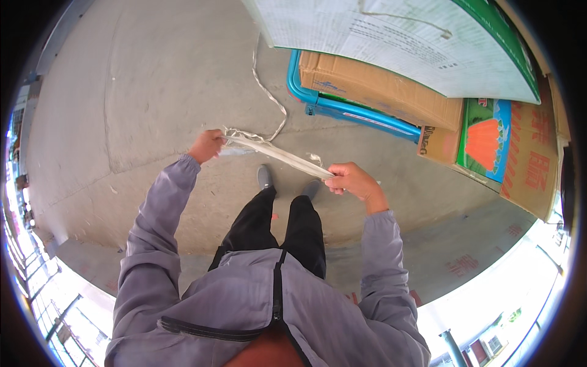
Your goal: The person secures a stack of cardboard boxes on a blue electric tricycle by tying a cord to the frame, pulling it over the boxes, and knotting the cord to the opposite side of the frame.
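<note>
A whitish length of plastic twine (278, 154) stretches between my two hands in front of my body. My left hand (206, 147) is closed on its left end, beside a loose tangle of strands. The fingers of my right hand (351, 182) pinch the other end, a little lower and nearer to me. From the tangle by my left hand, a twisted tail of the same twine (273, 101) runs away over the floor toward the stacked boxes. A small frayed tuft stands up from the twine near my right hand.
At the right, cardboard boxes (379, 85) rest on a blue tubular metal frame (361, 118). A large white and green box (403, 43) leans over them, with a printed carton (529, 156) beside. Grey concrete floor (153, 79) spreads around my shoes (265, 177).
</note>
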